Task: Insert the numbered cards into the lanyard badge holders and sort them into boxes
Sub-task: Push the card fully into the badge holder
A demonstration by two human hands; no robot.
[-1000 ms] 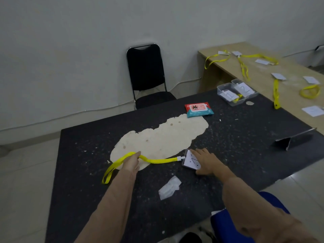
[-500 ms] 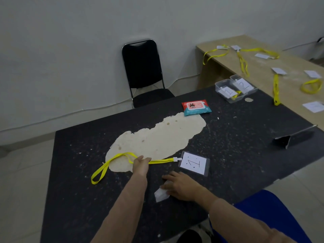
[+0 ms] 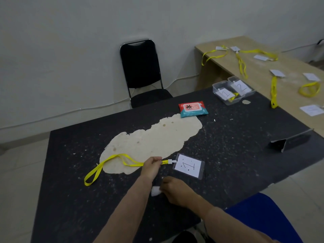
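Note:
A clear badge holder with a white card marked 1 inside lies flat on the black table. Its yellow lanyard runs left across a pale worn patch. My left hand pinches the lanyard strap close to the white clip. My right hand is nearer to me and grips a crumpled white wipe against the table. Two clear boxes at the far right hold cards marked 1 and 2.
A red and teal wipes pack lies beyond the worn patch. A dark phone stand sits at the right edge. A wooden table to the right carries several yellow lanyards and cards. A black chair stands behind the table.
My right hand left the badge holder and came back toward me onto the white wipe. My left hand slid right along the lanyard toward the clip.

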